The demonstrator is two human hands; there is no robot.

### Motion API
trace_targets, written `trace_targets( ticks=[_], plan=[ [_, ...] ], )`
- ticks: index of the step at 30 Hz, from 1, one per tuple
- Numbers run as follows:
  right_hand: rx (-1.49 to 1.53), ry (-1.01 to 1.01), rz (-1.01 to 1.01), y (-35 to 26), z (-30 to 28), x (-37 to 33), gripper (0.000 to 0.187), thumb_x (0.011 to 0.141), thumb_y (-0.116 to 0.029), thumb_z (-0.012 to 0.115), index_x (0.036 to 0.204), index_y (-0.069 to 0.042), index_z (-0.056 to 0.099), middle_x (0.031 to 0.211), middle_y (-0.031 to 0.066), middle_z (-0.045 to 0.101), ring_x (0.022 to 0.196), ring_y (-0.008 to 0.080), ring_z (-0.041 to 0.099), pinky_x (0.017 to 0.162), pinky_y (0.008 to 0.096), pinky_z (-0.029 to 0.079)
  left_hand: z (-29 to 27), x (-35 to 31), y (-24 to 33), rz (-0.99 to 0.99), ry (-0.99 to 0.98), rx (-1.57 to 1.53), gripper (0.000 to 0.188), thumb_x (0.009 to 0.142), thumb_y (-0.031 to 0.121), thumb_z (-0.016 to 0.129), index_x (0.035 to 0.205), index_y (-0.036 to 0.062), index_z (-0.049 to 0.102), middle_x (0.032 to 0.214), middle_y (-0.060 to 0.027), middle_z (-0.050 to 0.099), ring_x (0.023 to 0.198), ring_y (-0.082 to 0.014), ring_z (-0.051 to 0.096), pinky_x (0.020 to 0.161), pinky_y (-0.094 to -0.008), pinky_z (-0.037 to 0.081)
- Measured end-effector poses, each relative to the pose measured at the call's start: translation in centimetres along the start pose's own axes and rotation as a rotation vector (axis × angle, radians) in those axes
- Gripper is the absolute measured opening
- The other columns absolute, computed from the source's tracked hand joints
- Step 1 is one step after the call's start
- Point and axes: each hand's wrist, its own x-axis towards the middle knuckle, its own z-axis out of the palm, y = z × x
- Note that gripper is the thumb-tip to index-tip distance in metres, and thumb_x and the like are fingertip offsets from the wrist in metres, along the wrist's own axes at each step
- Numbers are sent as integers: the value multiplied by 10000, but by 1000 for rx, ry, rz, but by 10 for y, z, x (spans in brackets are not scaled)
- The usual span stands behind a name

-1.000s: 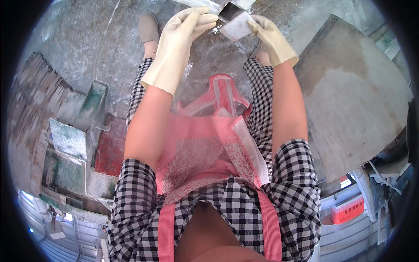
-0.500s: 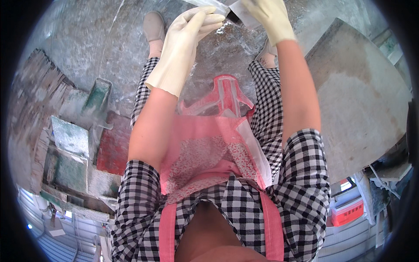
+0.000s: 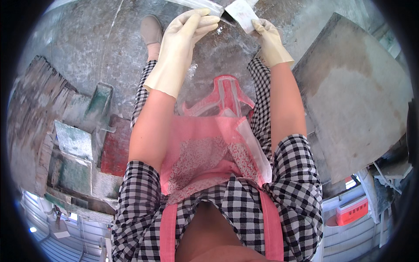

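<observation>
Both hands wear cream rubber gloves. My right hand (image 3: 268, 38) pinches a thin white rectangular sheet (image 3: 241, 14) by its lower right edge, thumb on top. The sheet's far corner lies close to the end of a long pale strip-like piece (image 3: 209, 4) at the top edge of the picture. My left hand (image 3: 185, 37) is at that strip, its fingers bent and close together with the thumb over them. Whatever the left fingers grip is hidden by the glove. A dark gap shows at the strip's end, between the two hands.
Between my legs stands a worn red plastic stool (image 3: 227, 94). A large grey board (image 3: 353, 96) leans at the right, with a red plastic basket (image 3: 352, 212) behind it. Dusty greenish metal trays (image 3: 72, 172) and splintered wood (image 3: 37, 105) crowd the left. White flecks dot the stained floor (image 3: 126, 39).
My right hand has drawn back toward me and slightly down, bringing the white sheet fully into sight. The left hand stays nearly in place.
</observation>
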Motion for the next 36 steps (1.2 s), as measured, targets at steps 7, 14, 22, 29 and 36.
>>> trace_targets(
  ticks=[7,14,22,29,36],
  plan=[
    [-173,-174,87,-5,-20,8,161,905,-227,677,876,-74,636,767,-18,628,700,76,541,669,233,447,1,-5,0,-4,-1,29,370,980,275,522,1212,-8,580,1101,-145,687,1059,-241,650,1000,-363,445],
    [-256,-181,53,-12,-13,23,173,922,-242,650,892,-72,639,760,-16,633,693,77,542,711,233,445,1,-4,1,-23,3,34,372,985,275,510,1214,-11,576,1102,-151,684,1066,-246,644,1003,-370,443],
    [-289,-149,70,-5,-16,20,174,912,-222,660,937,-49,660,734,-15,628,686,73,530,714,230,434,5,-8,1,-22,18,44,371,978,281,523,1200,-10,581,1095,-154,685,1070,-253,641,1021,-380,432],
    [-315,-198,32,-3,-22,30,170,911,-217,658,908,-47,656,733,-31,601,685,77,507,698,239,421,3,-10,1,-34,14,41,373,973,277,529,1204,-12,579,1097,-156,684,1083,-257,636,1032,-378,425],
    [-519,-68,-43,-5,-12,18,288,907,-325,639,909,-38,630,774,-38,576,732,87,492,702,264,403,6,-11,-2,-45,7,57,371,974,274,526,1204,-12,580,1104,-158,681,1078,-254,639,1028,-375,428]
  ],
)
